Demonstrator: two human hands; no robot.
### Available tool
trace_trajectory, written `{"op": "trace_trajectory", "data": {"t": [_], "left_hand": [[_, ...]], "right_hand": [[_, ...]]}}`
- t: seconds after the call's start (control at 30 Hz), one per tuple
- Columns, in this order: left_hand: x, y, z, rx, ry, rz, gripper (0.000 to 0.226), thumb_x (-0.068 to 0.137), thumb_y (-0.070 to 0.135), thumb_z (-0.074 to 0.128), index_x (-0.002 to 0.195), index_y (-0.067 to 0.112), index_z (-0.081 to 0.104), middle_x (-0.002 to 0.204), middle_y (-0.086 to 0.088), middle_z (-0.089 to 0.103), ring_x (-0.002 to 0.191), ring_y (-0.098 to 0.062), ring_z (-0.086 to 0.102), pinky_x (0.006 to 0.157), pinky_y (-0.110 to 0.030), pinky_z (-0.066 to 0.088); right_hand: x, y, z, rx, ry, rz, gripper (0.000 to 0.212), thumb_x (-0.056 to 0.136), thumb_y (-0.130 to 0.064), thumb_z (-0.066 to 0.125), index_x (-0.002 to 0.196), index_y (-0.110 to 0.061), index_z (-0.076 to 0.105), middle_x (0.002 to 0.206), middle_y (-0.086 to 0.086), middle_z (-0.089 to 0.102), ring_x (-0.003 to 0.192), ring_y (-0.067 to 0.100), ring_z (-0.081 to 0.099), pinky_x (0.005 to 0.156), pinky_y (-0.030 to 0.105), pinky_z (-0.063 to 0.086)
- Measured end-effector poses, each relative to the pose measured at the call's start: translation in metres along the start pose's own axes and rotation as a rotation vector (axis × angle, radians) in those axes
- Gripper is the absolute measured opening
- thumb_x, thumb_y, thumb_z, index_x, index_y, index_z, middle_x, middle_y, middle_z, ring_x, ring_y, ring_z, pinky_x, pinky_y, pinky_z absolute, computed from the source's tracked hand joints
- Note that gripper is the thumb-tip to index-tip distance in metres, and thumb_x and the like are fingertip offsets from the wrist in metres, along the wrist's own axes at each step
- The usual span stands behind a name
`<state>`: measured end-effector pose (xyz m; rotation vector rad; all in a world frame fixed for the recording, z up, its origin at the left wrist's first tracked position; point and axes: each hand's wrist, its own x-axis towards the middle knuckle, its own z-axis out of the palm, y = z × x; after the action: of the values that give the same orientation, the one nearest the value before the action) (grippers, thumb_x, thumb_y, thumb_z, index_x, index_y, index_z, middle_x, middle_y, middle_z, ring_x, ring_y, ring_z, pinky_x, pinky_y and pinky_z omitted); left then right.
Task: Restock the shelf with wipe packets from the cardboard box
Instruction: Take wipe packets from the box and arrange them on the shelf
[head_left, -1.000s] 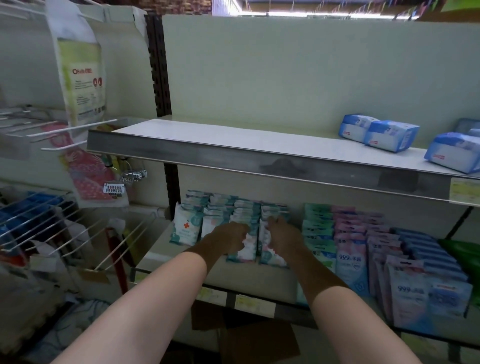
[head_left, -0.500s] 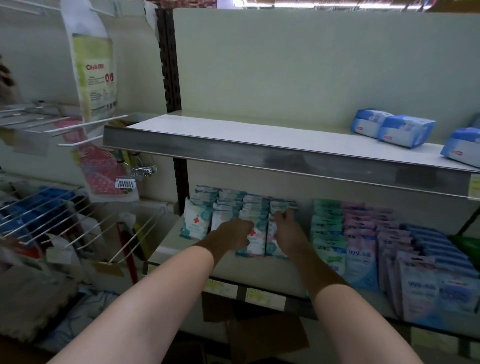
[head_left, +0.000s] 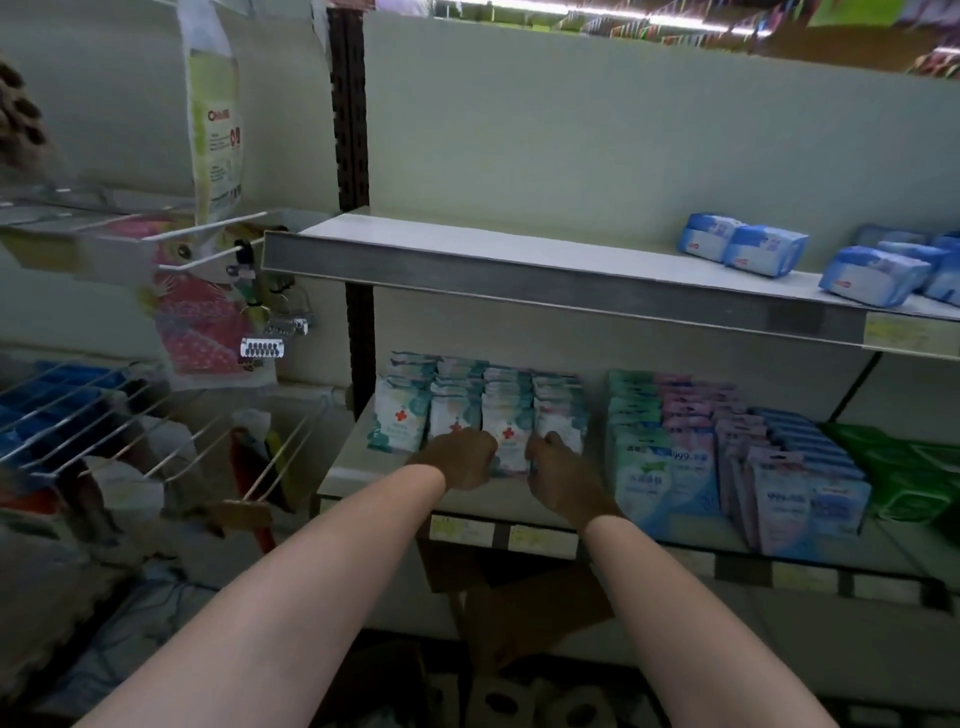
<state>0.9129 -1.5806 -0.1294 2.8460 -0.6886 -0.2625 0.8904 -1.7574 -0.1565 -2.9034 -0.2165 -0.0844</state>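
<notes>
Both hands lower on packet fronts than half second ago, I note. Lower shelf (head_left: 363, 470) carries four rows of wipe packets (head_left: 402, 418) at left, blue and pink packs (head_left: 691, 467) right. Cardboard box (head_left: 519, 597) below shelf edge, near. Left hand (head_left: 460, 465) and right hand (head_left: 558, 475) curled, gripping front red-cross packet (head_left: 508, 441) by its sides.

The pastel packets (head_left: 691, 470) on the lower shelf (head_left: 363, 467) carry the number "999" on their fronts; it shows again on the lilac packets (head_left: 789, 499) further right; the white wipe packets (head_left: 402, 421) bear a red cross sign; the hanging bag (head_left: 215, 130) has a red logo, too blurred to read; the yellow price tags (head_left: 461, 530) are illegible.
</notes>
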Motion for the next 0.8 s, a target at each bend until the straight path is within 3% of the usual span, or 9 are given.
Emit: {"op": "trace_trajectory", "data": {"t": [0.13,0.27,0.37,0.47,0.6,0.7,0.8], "left_hand": [[-0.03,-0.013,0.012,0.027,-0.027,0.004,0.01,0.089,0.024,0.054,0.088,0.015,0.052,0.103,-0.011,0.06,0.091,-0.027,0.058,0.079,-0.035,0.05],[-0.064,-0.035,0.037,0.023,-0.078,-0.058,0.013,0.089,0.027,0.055,0.096,0.016,0.058,0.111,-0.01,0.062,0.1,-0.029,0.06,0.082,-0.034,0.049],[-0.098,-0.058,0.061,-0.018,-0.1,-0.09,0.02,0.089,0.028,0.056,0.101,0.014,0.064,0.11,-0.011,0.065,0.099,-0.03,0.062,0.083,-0.035,0.05],[-0.138,-0.085,0.092,-0.037,-0.158,-0.16,0.021,0.091,0.027,0.057,0.104,0.013,0.064,0.11,-0.012,0.064,0.099,-0.031,0.062,0.08,-0.035,0.051],[-0.193,-0.121,0.148,-0.166,-0.281,-0.328,0.025,0.087,0.02,0.055,0.111,0.013,0.06,0.114,-0.011,0.061,0.093,-0.029,0.061,0.075,-0.036,0.051],[-0.237,-0.147,0.186,-0.295,-0.302,-0.445,0.036,0.088,0.025,0.054,0.122,0.013,0.054,0.119,-0.009,0.056,0.099,-0.029,0.059,0.079,-0.036,0.051],[-0.274,-0.164,0.219,-0.337,-0.305,-0.538,0.025,0.091,0.026,0.055,0.112,0.013,0.056,0.112,-0.009,0.059,0.093,-0.027,0.06,0.075,-0.037,0.052]], "right_hand": [[-0.028,-0.029,0.016,0.088,-0.016,-0.023,0.018,0.088,-0.008,0.054,0.106,-0.007,0.054,0.108,0.011,0.05,0.097,0.031,0.056,0.07,0.029,0.037],[-0.057,-0.07,0.037,0.102,-0.078,0.017,0.015,0.09,-0.013,0.053,0.105,-0.012,0.053,0.11,0.012,0.051,0.099,0.031,0.054,0.082,0.035,0.044],[-0.08,-0.107,0.058,0.099,-0.138,0.024,0.011,0.089,-0.015,0.053,0.1,-0.015,0.056,0.108,0.013,0.054,0.098,0.033,0.055,0.082,0.036,0.045],[-0.104,-0.135,0.093,0.11,-0.237,0.023,0.019,0.092,-0.025,0.053,0.109,-0.018,0.058,0.113,0.011,0.056,0.102,0.033,0.057,0.086,0.037,0.048],[-0.144,-0.168,0.147,0.136,-0.38,0.036,0.027,0.093,-0.02,0.054,0.12,-0.017,0.057,0.118,0.009,0.057,0.107,0.029,0.058,0.093,0.035,0.049],[-0.165,-0.194,0.187,0.168,-0.48,0.021,0.03,0.094,-0.02,0.055,0.124,-0.016,0.058,0.12,0.008,0.061,0.111,0.027,0.059,0.096,0.033,0.048],[-0.179,-0.21,0.223,0.14,-0.584,-0.009,0.026,0.095,-0.022,0.055,0.121,-0.018,0.058,0.118,0.005,0.062,0.108,0.023,0.06,0.093,0.033,0.05]]}}
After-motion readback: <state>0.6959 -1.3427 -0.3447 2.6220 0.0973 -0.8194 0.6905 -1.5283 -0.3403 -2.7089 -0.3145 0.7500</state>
